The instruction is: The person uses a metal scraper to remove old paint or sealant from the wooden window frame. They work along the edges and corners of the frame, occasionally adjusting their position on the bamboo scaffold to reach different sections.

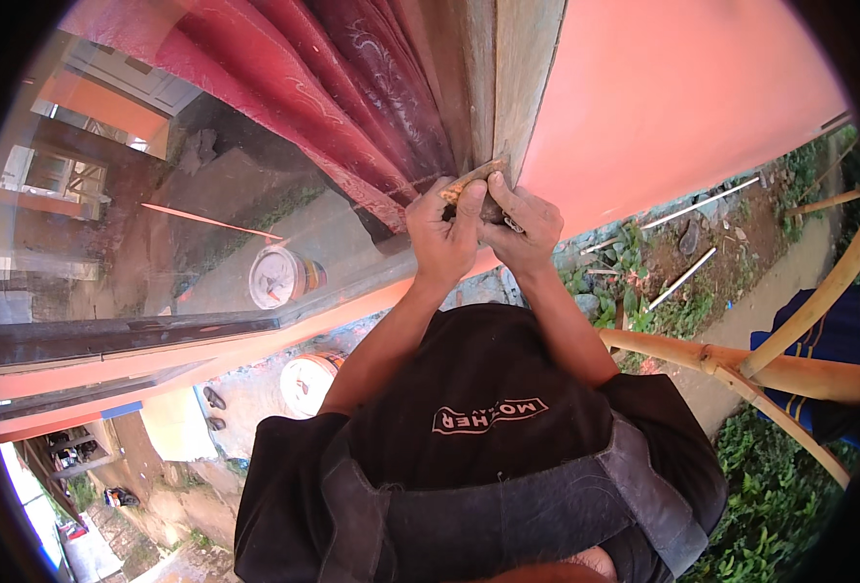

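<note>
My left hand (pixel 441 233) and my right hand (pixel 527 225) meet at the lower corner of a wooden window frame (pixel 522 78). Between them is a worn, orange-brown strip (pixel 464 183) that looks like folded sandpaper, pinched by the fingers of both hands. Its upper end lies against the wood. The fingers of my right hand also curl over something dark below the strip; I cannot make out what it is. Left of the frame is the window glass (pixel 226 194), with a red curtain (pixel 342 107) behind it.
A salmon-pink wall (pixel 673 107) stands to the right of the frame. Bamboo poles (pixel 789 374) cross at the right, beside dark blue cloth (pixel 804 330). Below the sill are a paint bucket (pixel 308 384) and sandals (pixel 214 398). Green plants (pixel 779 496) grow at the lower right.
</note>
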Tool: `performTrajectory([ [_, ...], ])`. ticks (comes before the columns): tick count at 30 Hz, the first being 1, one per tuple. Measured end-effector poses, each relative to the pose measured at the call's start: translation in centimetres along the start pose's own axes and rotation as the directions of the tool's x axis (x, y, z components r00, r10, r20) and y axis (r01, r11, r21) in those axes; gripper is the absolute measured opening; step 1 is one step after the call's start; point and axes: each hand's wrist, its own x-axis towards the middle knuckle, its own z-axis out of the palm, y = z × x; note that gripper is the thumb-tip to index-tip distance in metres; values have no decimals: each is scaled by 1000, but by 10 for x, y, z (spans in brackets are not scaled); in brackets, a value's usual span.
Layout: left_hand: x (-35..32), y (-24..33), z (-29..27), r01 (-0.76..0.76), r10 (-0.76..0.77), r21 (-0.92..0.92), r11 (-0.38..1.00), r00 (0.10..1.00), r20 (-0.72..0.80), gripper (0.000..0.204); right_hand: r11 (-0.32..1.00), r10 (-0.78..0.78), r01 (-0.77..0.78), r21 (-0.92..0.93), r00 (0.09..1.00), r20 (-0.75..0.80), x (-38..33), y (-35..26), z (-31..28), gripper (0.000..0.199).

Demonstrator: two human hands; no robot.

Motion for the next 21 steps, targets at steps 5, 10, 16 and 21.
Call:
performTrajectory([
  [5,1,-3,-1,19,-19,-25,1000,1000,3,25,1000,-12,12,-7,1000,-16,6,2,3,59],
  [10,11,7,0,-15,15,-21,1000,1000,-13,27,999,23,-21,38,999,-37,18,-6,4,59],
  [16,5,6,0,9,-9,-35,999,1000,-4,27,999,20,-18,44,999,-41,14,-10,1,57],
  [21,10,11,-1,88,-85,-78,993,996,38,26,996,82,-81,46,996,-28,6,-6,3,55],
])
